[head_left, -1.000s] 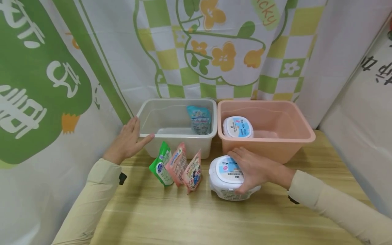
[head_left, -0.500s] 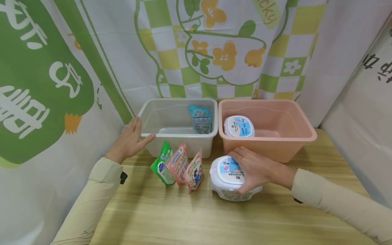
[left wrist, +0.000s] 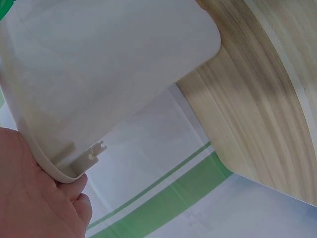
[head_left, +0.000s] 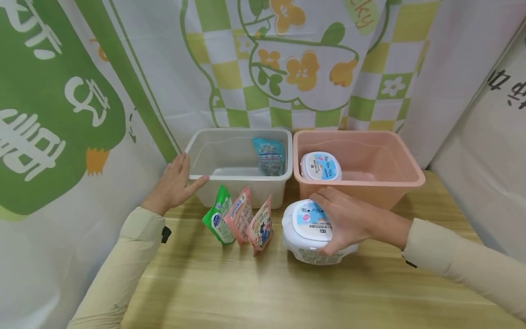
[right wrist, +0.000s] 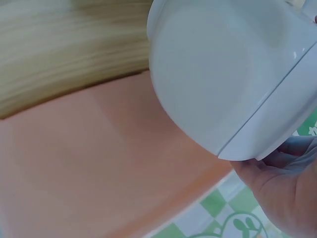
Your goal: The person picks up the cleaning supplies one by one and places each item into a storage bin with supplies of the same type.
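Observation:
My right hand (head_left: 349,219) grips a white lidded plastic tub (head_left: 304,249) from above, fingers on its far side and thumb on its near side. The tub, with a blue-and-white label on its lid, is in front of the pink bin (head_left: 349,194); whether it touches the table cannot be told. The right wrist view shows the white tub (right wrist: 208,74) close beside the pink bin (right wrist: 99,163). My left hand (head_left: 170,185) rests at the near left corner of the off-white bin (head_left: 234,189), thumb along the front rim. In the left wrist view, fingertips show beneath that bin's rim (left wrist: 44,161).
A green bag (head_left: 222,224), a pink bag (head_left: 241,219) and a patterned pink-edged bag (head_left: 260,230) stand on the wooden table (head_left: 230,292). A blue bag (head_left: 270,157) sits inside the off-white bin. A similar white tub (head_left: 321,166) is in the pink bin. Printed curtains stand behind.
The right wrist and forearm have shifted right, and the gripped tub has moved slightly right. The left hand stays on the bin corner. The head view has tilted a little.

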Tool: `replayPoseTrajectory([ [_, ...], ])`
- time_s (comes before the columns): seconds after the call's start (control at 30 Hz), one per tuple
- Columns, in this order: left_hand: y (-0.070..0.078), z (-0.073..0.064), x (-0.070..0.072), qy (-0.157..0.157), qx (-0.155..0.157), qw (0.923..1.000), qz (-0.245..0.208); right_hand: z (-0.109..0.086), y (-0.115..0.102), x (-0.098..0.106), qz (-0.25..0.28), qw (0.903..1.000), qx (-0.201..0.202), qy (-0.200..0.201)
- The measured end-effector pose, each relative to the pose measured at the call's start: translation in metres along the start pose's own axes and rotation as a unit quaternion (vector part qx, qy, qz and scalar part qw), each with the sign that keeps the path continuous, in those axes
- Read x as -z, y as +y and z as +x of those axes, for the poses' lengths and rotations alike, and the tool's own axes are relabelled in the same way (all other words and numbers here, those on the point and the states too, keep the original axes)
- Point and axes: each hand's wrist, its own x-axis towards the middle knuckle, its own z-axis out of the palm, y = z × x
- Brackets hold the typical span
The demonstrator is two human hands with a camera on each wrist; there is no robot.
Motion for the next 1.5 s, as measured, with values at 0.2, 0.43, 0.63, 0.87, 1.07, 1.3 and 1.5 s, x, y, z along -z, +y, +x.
replayPoseTrajectory([
  [0.2,0.001,0.002,0.0,0.002,-0.004,1.0,0.0,-0.002,-0.005,0.02,0.007,0.9999,-0.01,-0.009],
  [0.43,0.001,0.003,-0.003,-0.001,-0.006,1.0,0.002,-0.004,-0.009,0.049,-0.01,0.9996,-0.023,-0.01],
  [0.63,0.004,0.005,-0.003,-0.001,-0.01,0.9999,-0.003,-0.006,-0.01,0.073,-0.024,0.9978,-0.058,-0.02],
  [0.87,0.004,0.003,-0.002,-0.006,-0.006,1.0,0.001,-0.01,-0.01,0.096,-0.017,0.9978,-0.063,-0.014],
  [1.07,0.001,0.001,0.0,0.005,-0.012,0.9999,-0.003,-0.009,-0.005,0.114,-0.044,0.9973,-0.059,0.002],
  [1.3,-0.004,0.0,0.001,0.001,-0.005,1.0,-0.002,0.002,0.007,0.135,-0.047,0.9946,-0.092,0.013],
  [1.5,-0.004,0.003,-0.001,0.002,-0.009,0.9999,-0.003,0.004,0.023,0.147,-0.004,0.9938,-0.11,0.009],
])
